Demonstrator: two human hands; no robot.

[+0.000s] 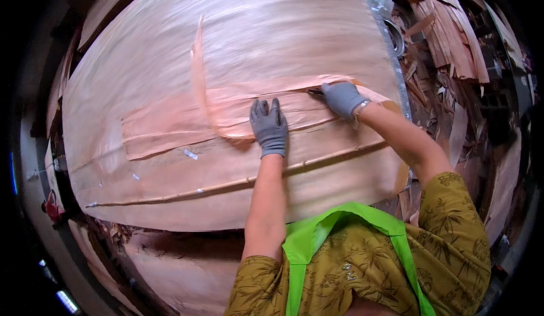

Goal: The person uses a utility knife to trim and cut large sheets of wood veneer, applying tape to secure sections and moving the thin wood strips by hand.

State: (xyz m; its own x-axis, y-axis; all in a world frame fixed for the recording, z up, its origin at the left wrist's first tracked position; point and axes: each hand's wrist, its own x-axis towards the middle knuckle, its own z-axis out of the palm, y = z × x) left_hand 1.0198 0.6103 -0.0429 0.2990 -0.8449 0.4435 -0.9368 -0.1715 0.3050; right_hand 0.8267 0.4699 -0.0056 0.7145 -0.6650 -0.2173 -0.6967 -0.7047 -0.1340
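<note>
The left hand (269, 128) lay open, palm down, on a thin pinkish veneer strip (164, 129) — which reached toward nine o'clock. Well apart, at two o'clock, the right hand (342, 99) gripped a dark tool (314, 91) — perhaps a knife, mostly hidden.

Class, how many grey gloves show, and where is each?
2: one on the left hand, over the peach strip; one on the right hand, holding a dark tool.

From here I count two hands (270, 128) (341, 99), one tool (315, 91), one pole (226, 185), one bracelet (358, 110) and one apron (297, 249); the strips (167, 128) overlap too much to tell.
</note>
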